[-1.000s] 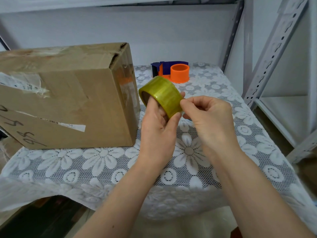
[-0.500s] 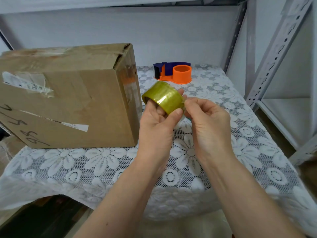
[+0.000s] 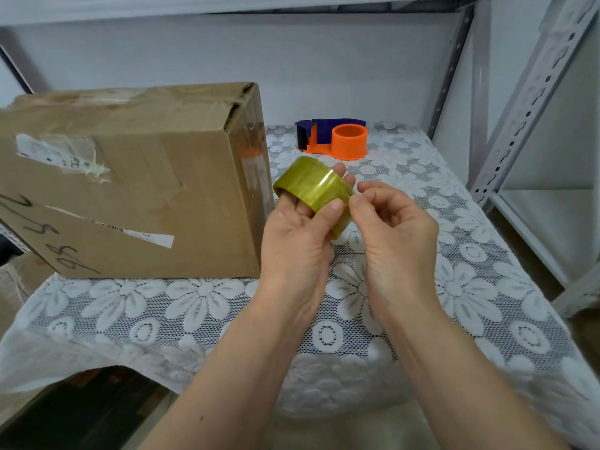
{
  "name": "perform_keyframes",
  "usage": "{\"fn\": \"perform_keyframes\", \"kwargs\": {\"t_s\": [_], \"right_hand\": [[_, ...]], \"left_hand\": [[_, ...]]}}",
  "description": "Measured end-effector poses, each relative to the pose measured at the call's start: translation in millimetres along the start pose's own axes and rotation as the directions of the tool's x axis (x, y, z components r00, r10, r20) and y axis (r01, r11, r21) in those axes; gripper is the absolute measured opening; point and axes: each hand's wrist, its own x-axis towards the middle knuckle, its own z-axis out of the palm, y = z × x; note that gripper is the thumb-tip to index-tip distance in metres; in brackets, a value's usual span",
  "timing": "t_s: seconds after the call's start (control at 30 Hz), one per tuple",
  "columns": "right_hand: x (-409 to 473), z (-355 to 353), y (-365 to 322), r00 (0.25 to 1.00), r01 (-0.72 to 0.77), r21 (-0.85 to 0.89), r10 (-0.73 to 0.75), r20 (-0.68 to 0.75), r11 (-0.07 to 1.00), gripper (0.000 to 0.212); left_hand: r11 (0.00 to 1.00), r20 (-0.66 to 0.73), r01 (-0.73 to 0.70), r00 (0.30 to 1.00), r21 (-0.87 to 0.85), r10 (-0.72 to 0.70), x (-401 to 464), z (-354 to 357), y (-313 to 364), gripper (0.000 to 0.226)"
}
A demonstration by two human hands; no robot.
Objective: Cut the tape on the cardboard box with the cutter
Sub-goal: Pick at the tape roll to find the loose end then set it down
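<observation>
Yellow-green tape roll [image 3: 313, 186] sits gripped in your raised left hand [image 3: 297, 228], fingers through its core, while your right hand [image 3: 394, 222] pinches its edge above the table [image 3: 470, 287].

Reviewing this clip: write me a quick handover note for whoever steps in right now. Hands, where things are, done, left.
Left hand: grips the yellow tape roll, fingers through its core, thumb on the outside.
Right hand: pinches at the roll's edge, apparently picking at the tape end.
Cardboard box: on the lace tablecloth, left of the hands, untouched.
Orange and blue tape cutter: at the back of the table, empty and untouched.
Done: roll in hand only.
Left: cut the tape on the box with the cutter.
</observation>
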Motion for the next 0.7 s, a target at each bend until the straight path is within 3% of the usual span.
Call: {"fn": "perform_keyframes", "kwargs": {"t_s": [0.3,0.5,0.63,0.7], "right_hand": [[0.2,-3.3,-2.8,0.999,0.010,-0.009,-0.010,0.039,1.000,0.014],[-0.3,-5.5,-3.4,0.998,-0.043,0.182,0.052,-0.042,0.982,0.005],[-2.3,-4.8,-4.9,0.992,-0.128,-0.019,0.128,-0.006,0.992,0.027],[-2.4,-4.2,-6.1,0.986,-0.166,-0.049,0.167,0.020,0.985,0.026]], "left_hand": [[1.000,0.005,0.009,1.000,-0.009,-0.009,0.1,-1.5,0.3,0.047],[0.978,0.028,-0.140,0.990,0.155,0.137,-0.6,-1.0,0.7,0.046],[0.936,0.049,-0.218,0.976,0.276,0.213,-4.4,1.5,0.6,0.050],[0.922,0.071,-0.234,0.972,0.308,0.223,-6.7,3.1,0.5,0.049]]}}
